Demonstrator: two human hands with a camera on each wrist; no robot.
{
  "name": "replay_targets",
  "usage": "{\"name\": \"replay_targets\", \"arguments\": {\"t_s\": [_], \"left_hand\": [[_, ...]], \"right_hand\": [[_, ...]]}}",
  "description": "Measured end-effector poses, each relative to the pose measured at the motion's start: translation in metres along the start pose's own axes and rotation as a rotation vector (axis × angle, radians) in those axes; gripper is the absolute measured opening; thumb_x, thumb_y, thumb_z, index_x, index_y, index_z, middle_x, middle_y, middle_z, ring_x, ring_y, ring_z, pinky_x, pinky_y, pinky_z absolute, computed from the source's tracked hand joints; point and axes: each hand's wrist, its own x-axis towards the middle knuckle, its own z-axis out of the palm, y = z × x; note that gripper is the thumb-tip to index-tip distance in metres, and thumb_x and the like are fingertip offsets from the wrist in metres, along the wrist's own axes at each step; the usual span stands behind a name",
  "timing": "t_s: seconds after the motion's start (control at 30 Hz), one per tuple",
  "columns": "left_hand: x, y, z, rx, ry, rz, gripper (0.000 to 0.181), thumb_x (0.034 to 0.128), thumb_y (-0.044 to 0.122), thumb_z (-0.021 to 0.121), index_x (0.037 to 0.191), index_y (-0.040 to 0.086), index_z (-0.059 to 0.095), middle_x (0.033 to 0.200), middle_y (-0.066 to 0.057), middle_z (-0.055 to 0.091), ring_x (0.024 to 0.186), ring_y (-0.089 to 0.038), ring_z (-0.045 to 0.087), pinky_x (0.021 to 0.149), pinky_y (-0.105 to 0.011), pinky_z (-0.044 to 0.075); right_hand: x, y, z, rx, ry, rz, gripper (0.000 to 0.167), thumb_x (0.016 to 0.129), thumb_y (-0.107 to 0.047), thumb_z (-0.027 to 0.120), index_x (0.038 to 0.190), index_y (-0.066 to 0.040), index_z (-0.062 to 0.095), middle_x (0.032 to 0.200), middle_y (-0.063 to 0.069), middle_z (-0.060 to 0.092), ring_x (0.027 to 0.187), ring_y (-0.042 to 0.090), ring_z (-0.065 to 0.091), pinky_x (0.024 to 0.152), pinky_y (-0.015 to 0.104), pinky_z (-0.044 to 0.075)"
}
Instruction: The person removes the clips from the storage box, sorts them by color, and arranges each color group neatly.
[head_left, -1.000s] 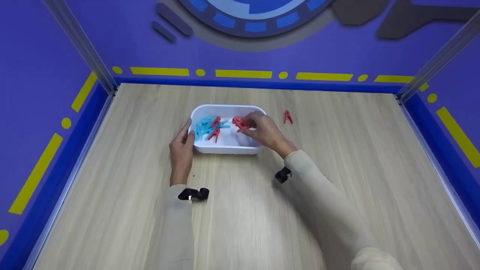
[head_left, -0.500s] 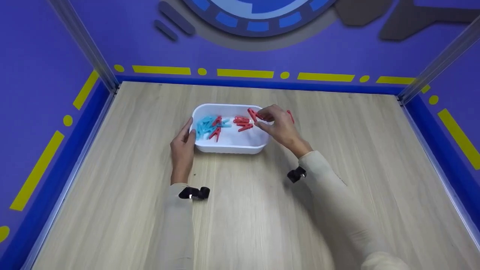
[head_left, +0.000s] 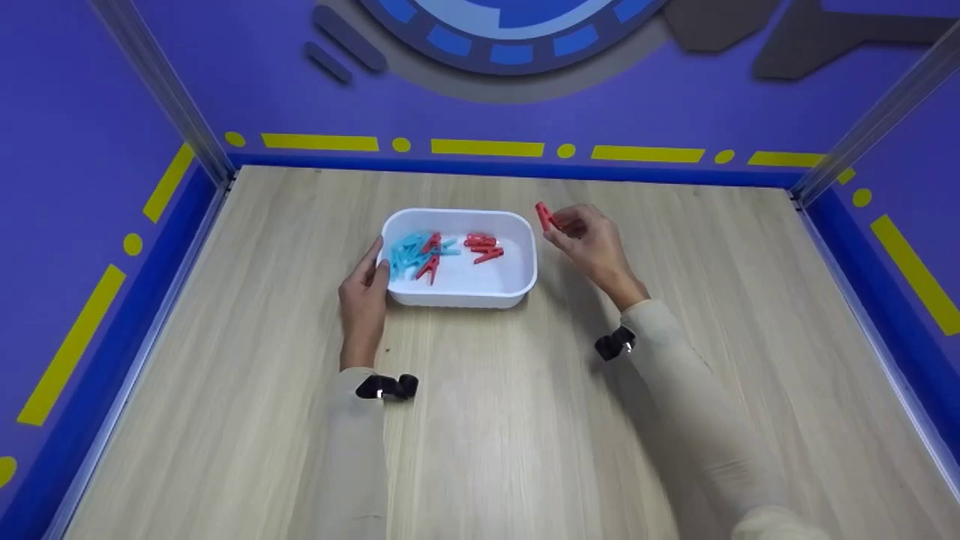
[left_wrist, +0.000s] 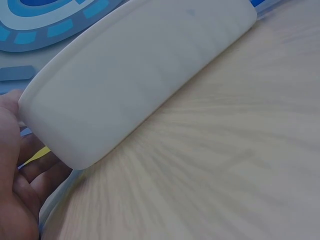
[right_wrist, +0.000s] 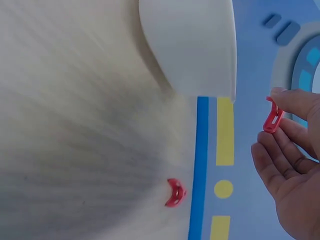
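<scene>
My right hand (head_left: 596, 244) pinches a red clothespin (head_left: 544, 217) between thumb and fingers, in the air just right of the white plastic tub (head_left: 465, 300). The right wrist view shows this clothespin at the fingertips, the other fingers loosely bent. With thumb at the rim and fingers against the outer wall, my left hand (head_left: 363, 315) holds the tub's left end. Inside, light blue clothespins (head_left: 409, 251) lie heaped at the left with red clothespins (head_left: 429, 268) on them. More red clothespins (head_left: 484, 247) lie right of the middle.
Another red clothespin (right_wrist: 176, 193) lies on the wooden table (head_left: 480, 420) right of the tub; my right hand hides it in the head view. Blue-purple panels with yellow marks (head_left: 487, 147) border the table at the back and both sides.
My right hand has lifted a red clothespin out of the tub and carried it right, past the rim. My left hand has stayed on the tub, which has not moved.
</scene>
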Motion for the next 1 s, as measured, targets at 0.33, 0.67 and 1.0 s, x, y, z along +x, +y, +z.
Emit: {"name": "replay_targets", "arguments": {"t_s": [0.33,0.67,1.0], "left_hand": [[0.001,-0.001,0.0,0.011,0.007,0.004,0.045,0.1114,0.031,0.059,0.156,0.03,0.055,0.162,0.012,0.048,0.149,-0.002,0.038,0.121,-0.027,0.036],[0.0,-0.001,0.0,0.032,0.008,-0.002,0.045,0.1113,0.033,0.058,0.156,0.033,0.055,0.161,0.015,0.047,0.15,-0.001,0.037,0.121,-0.027,0.035],[0.0,-0.001,0.0,-0.009,0.007,0.016,0.044,0.1106,0.032,0.06,0.155,0.031,0.057,0.16,0.012,0.049,0.149,-0.002,0.038,0.121,-0.028,0.036]], "right_hand": [[-0.001,0.029,-0.012,0.017,0.067,0.127,0.031,0.097,-0.009,0.08,0.123,0.003,0.069,0.114,0.016,0.071,0.102,0.024,0.065,0.087,0.027,0.056],[-0.005,0.055,-0.02,-0.004,0.078,0.251,0.031,0.099,-0.01,0.077,0.126,0.002,0.069,0.115,0.016,0.07,0.105,0.025,0.062,0.086,0.028,0.051],[-0.006,0.073,-0.026,-0.027,0.054,0.327,0.032,0.102,-0.014,0.074,0.128,0.002,0.066,0.118,0.016,0.067,0.107,0.027,0.061,0.084,0.031,0.05]]}}
